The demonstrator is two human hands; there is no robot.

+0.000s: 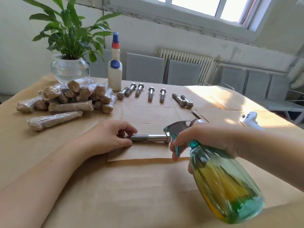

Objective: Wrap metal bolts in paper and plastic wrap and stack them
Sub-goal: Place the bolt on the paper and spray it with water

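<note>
A large steel bolt [150,138] lies crosswise on a sheet of brown paper [144,152] near the table's front. My left hand [108,137] pinches its threaded end between thumb and fingers. My right hand [205,139] grips the neck of a teal spray bottle [225,183], tilted, with its nozzle at the bolt's head and fingers at the trigger. Several bare bolts [151,93] lie in a row farther back. A pile of wrapped bolts [79,96] in paper and plastic wrap sits at the left, with single wrapped ones [54,120] in front.
Brown paper covers the table [115,186]. A potted plant in a glass bowl [69,68] stands at the back left. Two white bottles [115,74] stand beside it. A white object [250,120] lies at the right edge. Grey chairs and a radiator are behind.
</note>
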